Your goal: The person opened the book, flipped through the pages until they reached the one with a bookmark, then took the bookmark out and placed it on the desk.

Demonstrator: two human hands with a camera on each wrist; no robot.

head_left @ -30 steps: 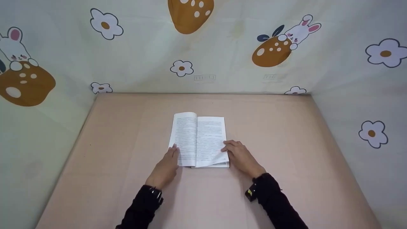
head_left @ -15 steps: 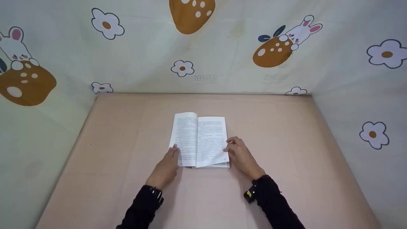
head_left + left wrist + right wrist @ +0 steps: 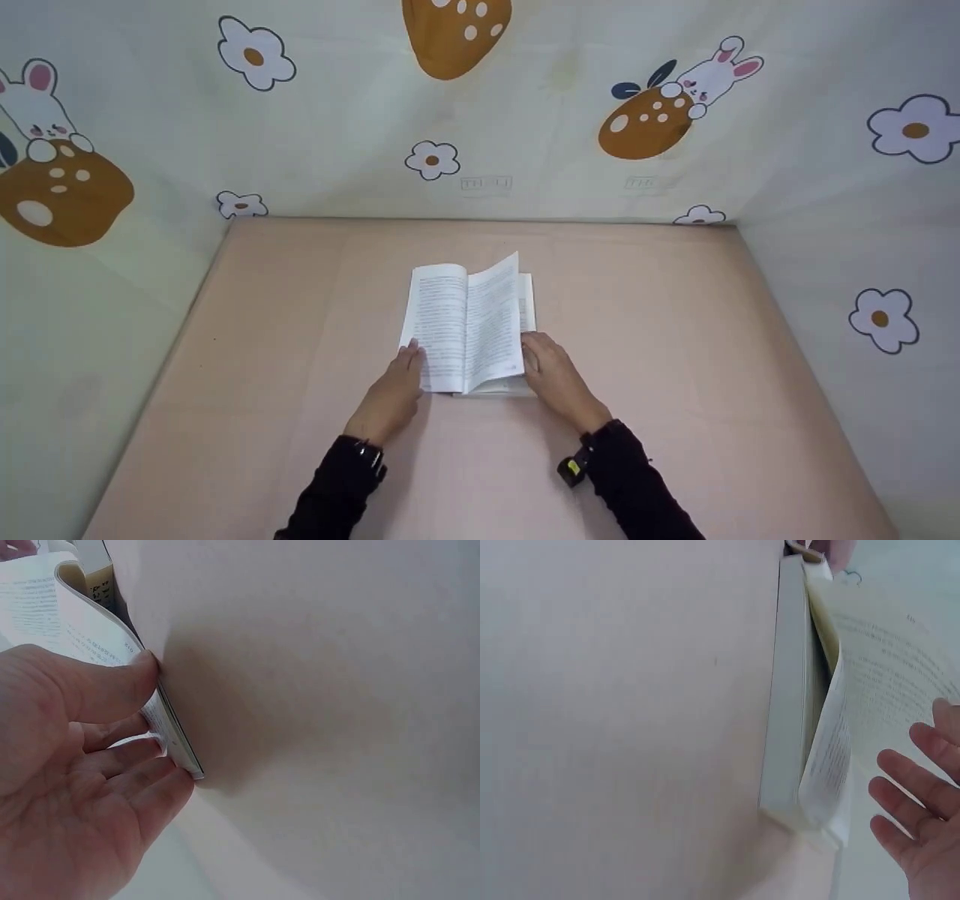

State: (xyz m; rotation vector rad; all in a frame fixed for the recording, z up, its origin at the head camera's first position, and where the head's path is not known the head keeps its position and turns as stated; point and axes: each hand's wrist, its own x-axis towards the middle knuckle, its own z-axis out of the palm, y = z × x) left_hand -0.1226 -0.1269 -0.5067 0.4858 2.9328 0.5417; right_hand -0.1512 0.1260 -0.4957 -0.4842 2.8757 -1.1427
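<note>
An open book (image 3: 439, 315) with printed white pages lies on the table. My left hand (image 3: 388, 396) holds its left side; in the left wrist view the thumb (image 3: 124, 686) is on the pages and the fingers reach under the outer edge. On the right side, a page (image 3: 495, 319) stands raised and slanted toward the spine, baring part of the pages beneath. My right hand (image 3: 561, 379) is at that page's outer edge. In the right wrist view its fingers (image 3: 915, 780) are spread and loosely bent beside the lifted, curving page (image 3: 889, 652); any contact is unclear.
A pale pinkish tabletop (image 3: 300, 300) surrounds the book. Cloth walls (image 3: 337, 112) with printed rabbits and flowers enclose it at the back and both sides. Dark sleeves and wrist-worn devices (image 3: 574, 466) are on both arms.
The right-hand page has risen from nearly flat and swung leftward. My right hand has shifted slightly left with it. My left hand keeps its place on the book.
</note>
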